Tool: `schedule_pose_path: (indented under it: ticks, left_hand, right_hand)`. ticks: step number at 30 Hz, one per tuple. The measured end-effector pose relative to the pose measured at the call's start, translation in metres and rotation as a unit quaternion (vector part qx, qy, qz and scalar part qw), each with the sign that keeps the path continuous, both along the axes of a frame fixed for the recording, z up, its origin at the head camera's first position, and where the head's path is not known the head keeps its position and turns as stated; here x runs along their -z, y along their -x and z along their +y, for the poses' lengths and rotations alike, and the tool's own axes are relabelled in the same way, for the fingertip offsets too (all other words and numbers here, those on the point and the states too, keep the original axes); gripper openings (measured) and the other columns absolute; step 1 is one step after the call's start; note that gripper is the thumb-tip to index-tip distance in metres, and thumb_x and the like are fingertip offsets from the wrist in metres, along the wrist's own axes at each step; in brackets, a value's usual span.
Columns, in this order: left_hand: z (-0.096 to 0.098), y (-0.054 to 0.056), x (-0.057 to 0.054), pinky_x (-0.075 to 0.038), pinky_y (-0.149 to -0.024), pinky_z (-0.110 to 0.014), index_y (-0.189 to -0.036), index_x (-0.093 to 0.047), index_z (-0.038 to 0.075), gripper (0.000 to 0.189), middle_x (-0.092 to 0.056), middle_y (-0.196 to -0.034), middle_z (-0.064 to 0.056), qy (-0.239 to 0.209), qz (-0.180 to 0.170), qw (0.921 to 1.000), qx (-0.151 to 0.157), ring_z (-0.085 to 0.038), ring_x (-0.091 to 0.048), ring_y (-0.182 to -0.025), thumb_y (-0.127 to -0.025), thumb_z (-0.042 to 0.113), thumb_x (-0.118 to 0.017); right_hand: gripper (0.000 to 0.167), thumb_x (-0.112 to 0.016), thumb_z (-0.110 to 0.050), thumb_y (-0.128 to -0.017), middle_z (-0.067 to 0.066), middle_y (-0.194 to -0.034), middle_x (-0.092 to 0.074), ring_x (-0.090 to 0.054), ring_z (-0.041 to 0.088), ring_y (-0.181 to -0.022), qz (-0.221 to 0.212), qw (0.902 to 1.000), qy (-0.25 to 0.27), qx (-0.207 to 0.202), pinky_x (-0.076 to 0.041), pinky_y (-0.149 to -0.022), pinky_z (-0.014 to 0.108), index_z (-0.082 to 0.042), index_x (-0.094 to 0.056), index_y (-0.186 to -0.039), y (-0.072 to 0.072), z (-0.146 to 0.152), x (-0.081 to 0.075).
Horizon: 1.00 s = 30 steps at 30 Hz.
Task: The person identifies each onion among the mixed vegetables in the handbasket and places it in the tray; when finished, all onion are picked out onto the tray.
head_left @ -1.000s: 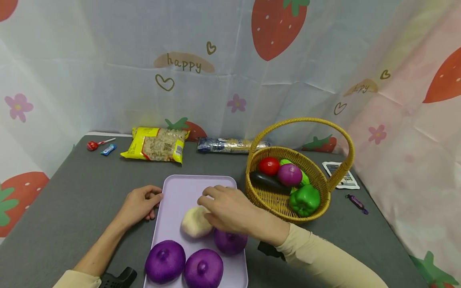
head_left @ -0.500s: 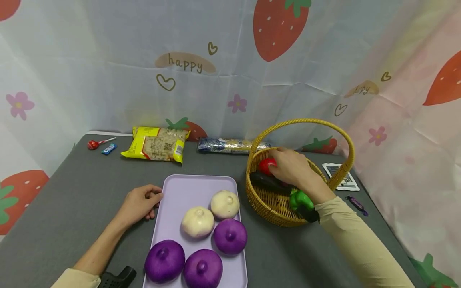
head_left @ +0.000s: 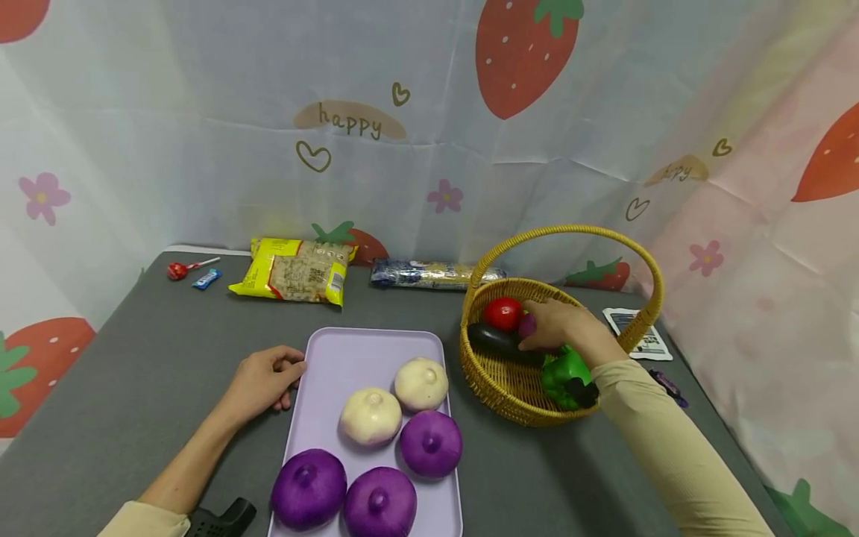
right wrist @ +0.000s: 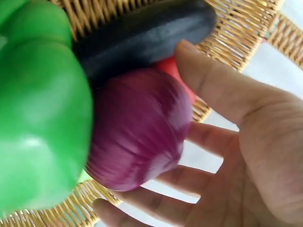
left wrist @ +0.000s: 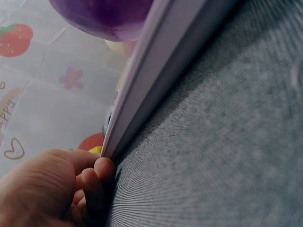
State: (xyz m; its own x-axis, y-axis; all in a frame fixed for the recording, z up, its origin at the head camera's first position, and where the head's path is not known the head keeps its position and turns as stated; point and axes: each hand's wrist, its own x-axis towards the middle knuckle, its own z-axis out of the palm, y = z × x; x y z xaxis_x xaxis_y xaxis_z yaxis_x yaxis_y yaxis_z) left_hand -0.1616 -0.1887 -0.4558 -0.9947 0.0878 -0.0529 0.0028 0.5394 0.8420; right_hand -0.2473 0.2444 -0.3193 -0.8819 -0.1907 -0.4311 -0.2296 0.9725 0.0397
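Observation:
My right hand (head_left: 560,326) reaches into the yellow wicker basket (head_left: 493,388), with its fingers spread around a purple onion (right wrist: 142,127). In the right wrist view its fingers pass behind the onion, and the thumb stands off it, over a black eggplant (right wrist: 147,35). A green bell pepper (right wrist: 42,109) lies against the onion, with a red tomato (head_left: 503,314) beyond. My left hand (head_left: 265,380) pinches the left rim of the lilac tray (left wrist: 142,80) between thumb and forefinger. Several round purple onion-like vegetables (head_left: 431,444) and two white ones (head_left: 371,415) rest on the tray.
A yellow snack bag (head_left: 295,272) and a long shiny packet (head_left: 429,274) lie along the back. Red lollipop (head_left: 177,271) and blue candy (head_left: 206,280) are at far left. A white packet (head_left: 640,335) and purple candy (head_left: 667,388) lie right of the basket, whose handle (head_left: 570,231) arches high.
My right hand has left the white vegetable on the tray, moved right into the basket and shifted from over the tomato to the onion. The left hand stays at the tray rim.

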Motion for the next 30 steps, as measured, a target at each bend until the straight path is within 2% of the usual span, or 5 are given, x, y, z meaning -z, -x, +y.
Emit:
schedule_pose_path:
  ticks: [8, 12, 16, 20, 30]
  left_hand:
    - [0.001, -0.003, 0.001, -0.05, -0.046, -0.028, -0.117, -0.062, 0.0, 0.032, -0.063, -0.075, -0.006, -0.005, -0.002, 1.0, 0.002, -0.012, -0.057, -0.048, -0.097, 0.024, -0.059]
    - [0.0, -0.002, 0.001, -0.051, -0.046, -0.028, -0.117, -0.063, 0.0, 0.03, -0.063, -0.075, -0.006, -0.006, -0.003, 1.0, 0.0, -0.012, -0.058, -0.048, -0.097, 0.022, -0.059]
    - [-0.001, -0.001, 0.001, -0.051, -0.046, -0.029, -0.116, -0.063, 0.001, 0.029, -0.063, -0.074, -0.006, -0.007, -0.005, 1.0, 0.001, -0.013, -0.058, -0.048, -0.096, 0.022, -0.059]
    - [-0.001, 0.0, 0.001, -0.051, -0.046, -0.029, -0.117, -0.063, 0.001, 0.03, -0.063, -0.075, -0.006, -0.006, -0.003, 1.0, 0.003, -0.013, -0.058, -0.048, -0.096, 0.023, -0.059]
    - [-0.001, 0.0, -0.001, -0.051, -0.046, -0.028, -0.117, -0.063, 0.001, 0.03, -0.064, -0.076, -0.007, -0.004, -0.003, 1.0, 0.002, -0.012, -0.058, -0.048, -0.097, 0.023, -0.059]
  right_hand:
    - [0.066, -0.076, -0.036, -0.08, 0.017, -0.125, -0.061, -0.058, 0.034, -0.115, 0.057, 0.9977, 0.024, -0.027, -0.051, -0.087, 0.053, -0.009, -0.052, -0.135, -0.002, 0.004, 0.005]
    - [0.063, -0.073, -0.039, -0.081, 0.016, -0.129, -0.059, -0.059, 0.033, -0.109, 0.109, 0.9919, 0.055, -0.035, -0.052, -0.077, 0.051, -0.012, -0.053, -0.134, -0.01, 0.005, 0.0]
    - [0.067, -0.072, -0.043, -0.081, 0.018, -0.137, -0.054, -0.061, 0.034, -0.109, 0.162, 0.981, 0.089, -0.058, -0.053, -0.077, 0.052, -0.014, -0.051, -0.138, -0.024, -0.002, -0.007]
    - [0.073, -0.074, -0.047, -0.078, 0.017, -0.134, -0.056, -0.062, 0.033, -0.109, 0.198, 0.9673, 0.124, -0.097, -0.055, -0.081, 0.049, -0.015, -0.05, -0.14, -0.042, -0.013, -0.014]
    - [0.071, -0.076, -0.05, -0.077, 0.009, -0.124, -0.06, -0.062, 0.024, -0.105, 0.231, 0.9383, 0.182, -0.182, -0.057, -0.079, 0.04, -0.017, -0.053, -0.136, -0.075, -0.054, -0.026]
